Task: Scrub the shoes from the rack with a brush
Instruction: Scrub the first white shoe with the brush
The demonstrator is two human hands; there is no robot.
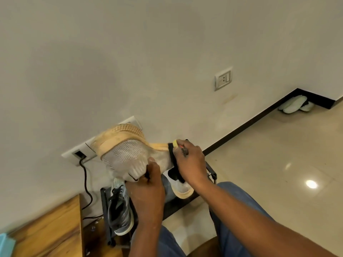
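Note:
A white mesh shoe (126,151) with a tan sole is held up in front of the wall, toe pointing left. My right hand (189,160) grips its black heel collar. My left hand (148,184) holds a brush (137,168) whose white bristles press against the side of the shoe. Below them stands a black shoe rack (106,216) with a grey laced sneaker (119,210) and a second white shoe (181,188) with a tan sole on it.
A wooden cabinet (48,230) stands at the lower left. A wall socket (79,154) with a black cable is behind the shoe. Another pair of pale shoes (295,105) lies in the far corner on the glossy tiled floor (278,154).

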